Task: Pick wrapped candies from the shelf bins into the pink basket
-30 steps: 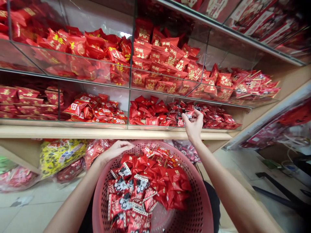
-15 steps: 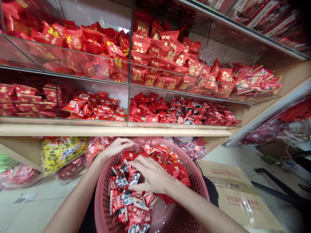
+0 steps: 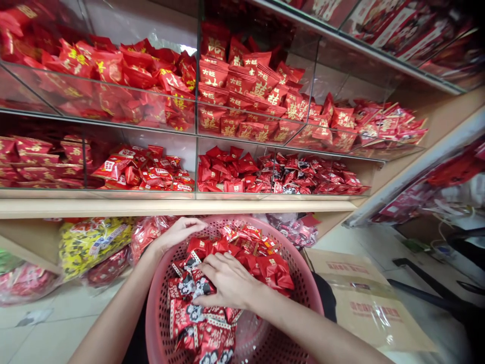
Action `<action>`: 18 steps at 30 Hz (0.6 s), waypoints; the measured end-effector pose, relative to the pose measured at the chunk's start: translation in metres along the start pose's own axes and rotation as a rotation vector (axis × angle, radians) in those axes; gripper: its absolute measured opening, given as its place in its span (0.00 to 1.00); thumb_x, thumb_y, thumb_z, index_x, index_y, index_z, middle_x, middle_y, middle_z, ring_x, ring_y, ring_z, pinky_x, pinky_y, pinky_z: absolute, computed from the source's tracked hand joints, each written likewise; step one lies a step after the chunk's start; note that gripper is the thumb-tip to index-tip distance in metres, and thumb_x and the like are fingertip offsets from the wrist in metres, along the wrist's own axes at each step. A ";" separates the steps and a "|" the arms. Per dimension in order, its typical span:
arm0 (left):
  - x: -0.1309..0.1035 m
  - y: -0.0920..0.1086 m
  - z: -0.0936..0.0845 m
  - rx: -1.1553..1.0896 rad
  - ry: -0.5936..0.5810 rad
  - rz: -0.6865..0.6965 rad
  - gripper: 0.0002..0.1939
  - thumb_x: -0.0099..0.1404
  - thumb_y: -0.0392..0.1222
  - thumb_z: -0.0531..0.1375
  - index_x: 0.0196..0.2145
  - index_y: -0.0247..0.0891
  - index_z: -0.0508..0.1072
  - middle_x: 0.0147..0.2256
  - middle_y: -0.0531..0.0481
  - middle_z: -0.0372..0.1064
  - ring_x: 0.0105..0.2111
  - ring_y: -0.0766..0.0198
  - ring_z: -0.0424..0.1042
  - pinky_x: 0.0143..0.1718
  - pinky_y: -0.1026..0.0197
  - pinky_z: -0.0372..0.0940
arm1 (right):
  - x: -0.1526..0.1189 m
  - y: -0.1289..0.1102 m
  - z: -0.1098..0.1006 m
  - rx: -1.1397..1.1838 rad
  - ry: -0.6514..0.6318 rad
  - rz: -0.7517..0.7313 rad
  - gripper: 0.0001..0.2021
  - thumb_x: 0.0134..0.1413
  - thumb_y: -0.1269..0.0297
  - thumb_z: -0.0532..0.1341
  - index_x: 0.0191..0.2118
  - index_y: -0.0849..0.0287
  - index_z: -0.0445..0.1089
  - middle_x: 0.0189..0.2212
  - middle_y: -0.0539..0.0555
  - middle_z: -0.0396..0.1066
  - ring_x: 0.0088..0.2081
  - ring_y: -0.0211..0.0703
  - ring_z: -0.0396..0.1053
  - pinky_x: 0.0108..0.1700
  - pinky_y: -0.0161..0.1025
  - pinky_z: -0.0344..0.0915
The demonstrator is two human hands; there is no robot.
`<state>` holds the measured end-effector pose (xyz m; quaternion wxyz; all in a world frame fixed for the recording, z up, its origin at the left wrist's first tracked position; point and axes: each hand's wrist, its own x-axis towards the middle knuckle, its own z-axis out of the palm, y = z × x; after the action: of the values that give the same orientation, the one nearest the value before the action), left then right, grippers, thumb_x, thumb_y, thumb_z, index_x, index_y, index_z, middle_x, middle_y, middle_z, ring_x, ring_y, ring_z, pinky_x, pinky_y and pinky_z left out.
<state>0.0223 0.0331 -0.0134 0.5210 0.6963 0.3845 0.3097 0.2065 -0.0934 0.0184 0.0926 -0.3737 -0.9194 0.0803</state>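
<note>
A pink plastic basket (image 3: 308,283) with holes in its wall stands in front of me, holding several red snack packets. My left hand (image 3: 182,232) lies along its far left rim, thumb and fingers stretched over the edge; part of the grip is hidden. Inside the basket my right hand (image 3: 227,283) is curled, palm down, over a red packet with a couple's picture (image 3: 200,287), which shows between thumb and fingers. More picture packets (image 3: 185,316) lie nearer me and to the left. Plain red packets (image 3: 273,273) are heaped at the right, and small red-and-gold ones (image 3: 250,237) at the back.
A shelf unit (image 3: 113,207) with clear-fronted compartments of red packets (image 3: 242,101) rises behind the basket. Under it sit a yellow bag (image 3: 94,242) and other bagged goods. At the right a flattened cardboard box (image 3: 371,313) lies on the tiled floor, near black legs of some furniture (image 3: 424,288).
My right hand has shifted slightly left and lower over the picture packets, its fingers more curled. My left hand stays at the rim. The view has turned slightly right.
</note>
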 end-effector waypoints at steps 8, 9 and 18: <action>0.001 -0.001 -0.001 0.022 -0.009 0.002 0.17 0.55 0.50 0.59 0.37 0.37 0.76 0.40 0.48 0.74 0.43 0.57 0.69 0.49 0.56 0.60 | -0.002 0.002 -0.004 0.156 -0.014 0.026 0.38 0.43 0.36 0.55 0.55 0.59 0.56 0.50 0.58 0.60 0.49 0.51 0.60 0.53 0.49 0.56; 0.001 -0.002 -0.001 0.023 -0.012 0.007 0.16 0.56 0.50 0.59 0.37 0.37 0.76 0.40 0.48 0.74 0.43 0.57 0.69 0.49 0.56 0.60 | -0.003 0.003 -0.006 0.177 -0.019 0.031 0.39 0.42 0.36 0.55 0.57 0.58 0.55 0.52 0.58 0.58 0.51 0.52 0.59 0.55 0.50 0.54; -0.001 0.005 -0.001 0.034 -0.002 -0.019 0.18 0.55 0.51 0.59 0.37 0.37 0.76 0.40 0.47 0.74 0.44 0.57 0.69 0.50 0.55 0.60 | -0.008 0.012 -0.018 0.279 -0.107 0.129 0.44 0.41 0.37 0.57 0.62 0.54 0.46 0.57 0.60 0.55 0.57 0.58 0.52 0.56 0.57 0.49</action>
<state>0.0221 0.0314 -0.0082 0.5124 0.7017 0.3957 0.2973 0.2241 -0.0894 0.0325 0.0892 -0.4105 -0.8772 0.2326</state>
